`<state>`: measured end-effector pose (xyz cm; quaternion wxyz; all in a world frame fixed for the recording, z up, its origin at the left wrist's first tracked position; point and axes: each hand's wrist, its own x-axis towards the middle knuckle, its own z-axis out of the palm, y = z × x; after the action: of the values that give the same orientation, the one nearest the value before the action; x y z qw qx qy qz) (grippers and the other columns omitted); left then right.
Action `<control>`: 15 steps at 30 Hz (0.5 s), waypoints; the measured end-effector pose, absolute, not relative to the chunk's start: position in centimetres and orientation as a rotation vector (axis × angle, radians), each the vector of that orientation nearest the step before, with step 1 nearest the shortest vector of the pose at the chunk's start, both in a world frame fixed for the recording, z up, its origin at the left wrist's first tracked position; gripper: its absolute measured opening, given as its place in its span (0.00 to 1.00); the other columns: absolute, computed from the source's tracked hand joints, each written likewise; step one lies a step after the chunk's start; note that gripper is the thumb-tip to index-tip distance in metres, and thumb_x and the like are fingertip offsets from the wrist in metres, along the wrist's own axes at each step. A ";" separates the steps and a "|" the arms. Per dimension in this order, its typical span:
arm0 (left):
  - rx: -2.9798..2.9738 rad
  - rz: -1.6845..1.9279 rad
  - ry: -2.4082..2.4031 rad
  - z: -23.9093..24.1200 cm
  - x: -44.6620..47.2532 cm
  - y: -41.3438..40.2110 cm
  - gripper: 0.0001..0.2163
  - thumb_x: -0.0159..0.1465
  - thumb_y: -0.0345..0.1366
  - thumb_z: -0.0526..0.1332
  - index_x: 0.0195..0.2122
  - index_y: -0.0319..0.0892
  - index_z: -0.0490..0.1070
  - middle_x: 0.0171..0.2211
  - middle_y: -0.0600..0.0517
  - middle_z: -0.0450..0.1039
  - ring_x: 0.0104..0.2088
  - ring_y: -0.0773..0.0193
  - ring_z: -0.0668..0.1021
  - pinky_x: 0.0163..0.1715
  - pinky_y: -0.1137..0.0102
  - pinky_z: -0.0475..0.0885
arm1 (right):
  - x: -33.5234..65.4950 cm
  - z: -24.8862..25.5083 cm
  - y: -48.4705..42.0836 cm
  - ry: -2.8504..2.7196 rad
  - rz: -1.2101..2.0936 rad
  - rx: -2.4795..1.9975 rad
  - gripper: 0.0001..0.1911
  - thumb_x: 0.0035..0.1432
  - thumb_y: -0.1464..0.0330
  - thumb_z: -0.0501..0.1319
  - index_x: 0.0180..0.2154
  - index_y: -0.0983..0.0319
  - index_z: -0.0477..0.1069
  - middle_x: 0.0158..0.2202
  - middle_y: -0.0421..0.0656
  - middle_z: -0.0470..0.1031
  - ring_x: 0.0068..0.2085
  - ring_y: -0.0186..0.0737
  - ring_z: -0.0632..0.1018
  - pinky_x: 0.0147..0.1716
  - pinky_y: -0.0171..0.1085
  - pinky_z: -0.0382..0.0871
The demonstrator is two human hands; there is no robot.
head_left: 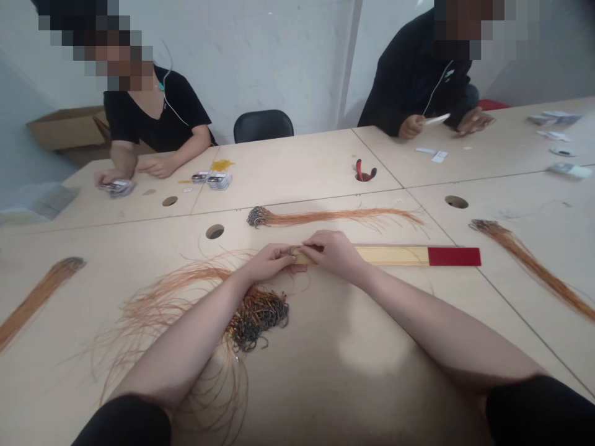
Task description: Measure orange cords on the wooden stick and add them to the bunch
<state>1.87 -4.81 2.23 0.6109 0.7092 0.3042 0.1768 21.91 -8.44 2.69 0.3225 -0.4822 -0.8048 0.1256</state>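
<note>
A long yellow strip (pixel 393 256) with a dark red end (pixel 454 256) lies across the table in front of me. At its left end my left hand (pixel 269 262) is closed, thumb and fingers pinched together. Close beside it, my right hand (pixel 337 255) pinches over the same end of the strip. Whatever small thing is between the fingertips is hidden; a thin line curls below them. Under and beside my left forearm is a heap of dark fishing hooks (pixel 255 322) with loose orange lines (pixel 171 288) fanned to the left.
A bundle of hooks with orange lines (pixel 325 216) lies beyond the strip; others lie at left (pixel 46 291) and right (pixel 525 257). Red-handled pliers (pixel 365 171) rest in a table hole. Two people sit opposite, handling small items. Stacked small packs (pixel 218 180) stand near the left person.
</note>
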 end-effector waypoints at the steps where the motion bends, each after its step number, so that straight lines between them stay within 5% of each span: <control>1: 1.649 0.408 0.704 2.3 1.9 -4.8 0.10 0.61 0.38 0.58 0.36 0.36 0.72 0.31 0.50 0.74 0.31 0.66 0.76 0.33 0.73 0.70 | 22.0 3.0 -8.5 -2.122 0.335 -1.305 0.11 0.59 0.64 0.57 0.33 0.63 0.74 0.29 0.43 0.74 0.30 0.34 0.71 0.30 0.33 0.59; 7: 1.685 0.394 0.698 2.4 1.9 -4.9 0.10 0.61 0.37 0.57 0.37 0.36 0.72 0.31 0.51 0.75 0.31 0.66 0.76 0.32 0.74 0.69 | 22.5 4.1 -8.7 -2.258 0.429 -1.422 0.20 0.62 0.62 0.50 0.21 0.63 0.69 0.21 0.40 0.69 0.24 0.32 0.66 0.25 0.34 0.51; 15: 1.718 0.431 0.681 2.6 2.1 -5.1 0.10 0.61 0.37 0.57 0.38 0.36 0.73 0.32 0.49 0.75 0.32 0.65 0.77 0.34 0.73 0.69 | 22.4 3.9 -8.9 -2.234 0.406 -1.419 0.19 0.61 0.62 0.51 0.20 0.63 0.66 0.21 0.40 0.67 0.24 0.31 0.63 0.25 0.34 0.48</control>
<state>2.06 -5.11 2.58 0.5829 0.7357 0.2915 0.1846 22.37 -8.93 3.93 0.2298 -0.5158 -0.8120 0.1475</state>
